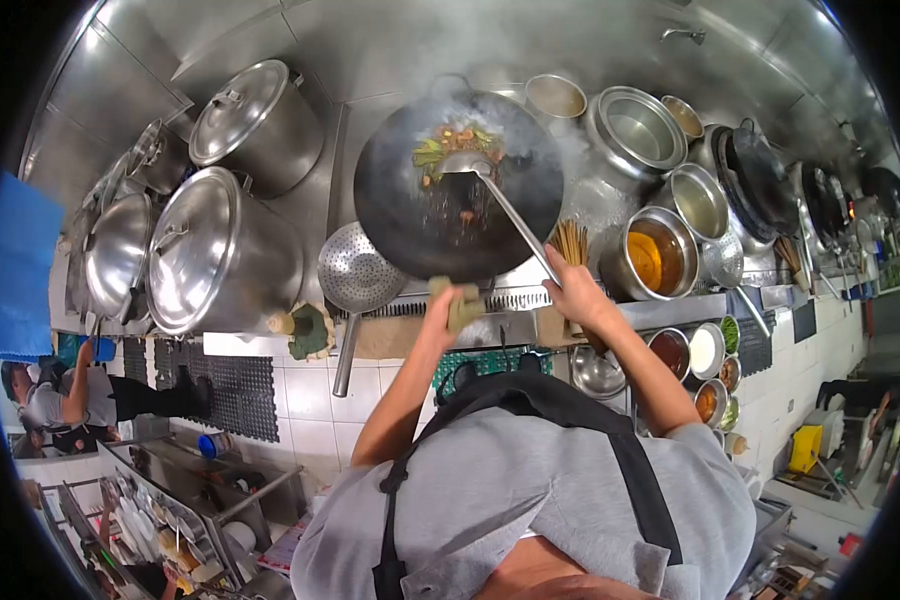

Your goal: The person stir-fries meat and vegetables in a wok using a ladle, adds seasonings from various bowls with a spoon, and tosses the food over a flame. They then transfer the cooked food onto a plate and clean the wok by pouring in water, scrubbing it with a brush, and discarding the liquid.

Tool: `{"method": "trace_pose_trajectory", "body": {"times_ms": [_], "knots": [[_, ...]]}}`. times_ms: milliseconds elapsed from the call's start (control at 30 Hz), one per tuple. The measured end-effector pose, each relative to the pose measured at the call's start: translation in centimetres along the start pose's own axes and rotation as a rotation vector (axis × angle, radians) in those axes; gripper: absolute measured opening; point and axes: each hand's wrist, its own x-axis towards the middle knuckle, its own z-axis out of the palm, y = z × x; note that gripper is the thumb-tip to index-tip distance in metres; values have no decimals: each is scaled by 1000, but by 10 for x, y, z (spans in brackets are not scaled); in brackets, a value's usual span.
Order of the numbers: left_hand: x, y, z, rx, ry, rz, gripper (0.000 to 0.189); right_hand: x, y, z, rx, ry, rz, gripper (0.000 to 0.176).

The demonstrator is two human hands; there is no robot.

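A large dark wok stands on the range in front of me, steaming. Chopped green and brown food lies toward its far side. My right hand is closed around the long handle of a metal ladle, whose bowl is in the wok against the food. At the wok's near edge, my left hand is wrapped on a folded greenish cloth. Whether the cloth grips a wok handle is hidden. Left of the wok rests a perforated strainer. A bamboo brush stands beside my right hand.
Big lidded pots crowd the left. On the right are a pot of orange liquid, a pot of pale liquid and several small sauce containers. Another person works at far left. Shelving stands behind.
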Motion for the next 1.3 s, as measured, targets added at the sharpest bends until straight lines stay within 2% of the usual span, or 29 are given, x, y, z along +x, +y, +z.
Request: {"method": "trace_pose_trajectory", "body": {"times_ms": [100,133,167,200,233,267,333,367,433,467,500,567,633,667,700,767,833,867,967,1067,1167,1200,1300], "knots": [[-41,-8,2,64,18,12,37,-15,-45,-35,84,-115,190,61],[-38,1,16,28,36,42,37,-24,-25,-23,102,-68,101,57],[-24,12,24,-56,75,-19,34,-36,-24,-25,239,-139,206,55],[-8,28,28,-57,-4,-7,30,-41,-26,-31,371,-204,304,54],[6,43,39,-78,55,-42,25,-39,-32,-39,500,-265,393,52],[5,56,60,-93,114,-15,22,-38,-54,-59,570,-332,412,49],[-2,66,77,-111,45,-64,20,-34,-78,-77,601,-399,465,50],[-5,68,86,-111,38,-80,18,-27,-79,-76,600,-437,464,50],[15,56,75,-155,-58,-35,16,0,-56,-54,456,-440,313,52],[4,68,93,-117,34,-2,15,18,-41,-37,374,-402,235,53],[23,66,82,-140,12,-33,15,35,-25,-17,288,-355,160,54],[26,57,74,-184,63,58,13,57,3,17,134,-236,73,56],[43,11,28,-296,-215,227,16,59,1,23,35,-141,143,55],[15,7,29,-269,-108,205,19,54,-8,14,111,-121,171,55],[-21,3,29,-232,-7,174,22,43,18,17,169,-53,28,54],[-35,-5,29,-105,60,198,27,18,-3,-12,312,-155,184,52],[-34,28,56,-150,112,24,25,-4,-48,-49,550,-316,444,51],[-20,43,62,-188,94,-38,21,-17,-59,-58,620,-312,480,50],[-1,64,76,-143,43,-56,12,-36,-80,-98,433,-462,450,52],[-22,72,90,-147,58,-113,10,-40,-52,-96,62,-345,-81,58],[21,62,75,-206,31,-109,12,-24,-26,-61,-4,-274,29,63],[16,57,83,-86,114,7,19,-18,-20,-49,-22,-256,86,62],[23,4,16,-18,37,51,32,0,-22,-32,-63,-230,240,60]]}}
